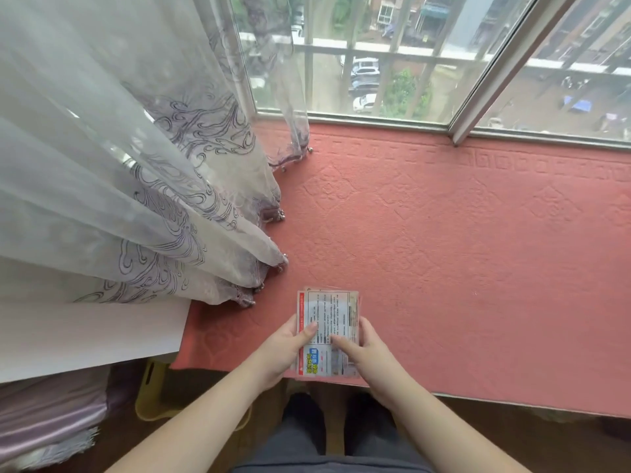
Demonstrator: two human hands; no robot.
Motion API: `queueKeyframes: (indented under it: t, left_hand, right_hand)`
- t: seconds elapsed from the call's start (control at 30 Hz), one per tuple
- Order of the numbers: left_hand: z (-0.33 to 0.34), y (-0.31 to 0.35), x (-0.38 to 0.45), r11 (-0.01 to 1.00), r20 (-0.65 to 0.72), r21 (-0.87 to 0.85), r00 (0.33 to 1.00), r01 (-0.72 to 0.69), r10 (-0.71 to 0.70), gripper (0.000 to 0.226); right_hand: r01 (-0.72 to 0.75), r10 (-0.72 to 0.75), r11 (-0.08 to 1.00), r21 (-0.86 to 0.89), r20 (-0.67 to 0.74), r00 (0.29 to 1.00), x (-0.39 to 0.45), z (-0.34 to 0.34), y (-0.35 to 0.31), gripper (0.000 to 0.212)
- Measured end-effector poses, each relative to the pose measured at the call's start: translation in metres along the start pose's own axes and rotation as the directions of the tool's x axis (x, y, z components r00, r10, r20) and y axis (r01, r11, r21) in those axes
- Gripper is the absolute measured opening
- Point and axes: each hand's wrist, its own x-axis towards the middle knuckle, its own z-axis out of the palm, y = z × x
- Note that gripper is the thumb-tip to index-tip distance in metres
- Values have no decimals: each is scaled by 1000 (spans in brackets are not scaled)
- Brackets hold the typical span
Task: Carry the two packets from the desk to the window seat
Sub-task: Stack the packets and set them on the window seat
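Note:
Two flat printed packets (329,314) lie stacked, back side up, with red edging and small text; the lower one shows only as a thin edge. They sit at the near edge of the pink quilted window seat (461,254). My left hand (290,346) grips the stack's left side with the thumb on top. My right hand (363,349) grips the right side, index finger laid across the top packet. I cannot tell whether the stack rests on the cushion or hovers just above it.
A sheer patterned curtain (143,186) drapes onto the seat's left part. The window frame (478,93) runs along the back. A white surface (88,336) juts in at the left, with a yellow stool (150,390) below it. My legs stand against the seat's front edge.

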Motion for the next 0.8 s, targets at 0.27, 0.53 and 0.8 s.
queueKeyframes:
  t: [0.27, 0.53, 0.8]
  left_hand:
    - [-14, -36, 31, 972, -151, 179, 980, 155, -129, 22]
    - [-34, -50, 76, 838, -509, 468, 861, 281, -5, 24]
    - [-61, -52, 118, 627, -461, 725, 877, 286, 134, 23]
  right_hand:
    - [-129, 117, 990, -56, -182, 976, 32, -2, 63, 13]
    - [-147, 81, 961, -234, -268, 960, 92, 6, 70, 17]
    - [-217, 69, 921, -325, -412, 909, 141, 6, 80, 25]
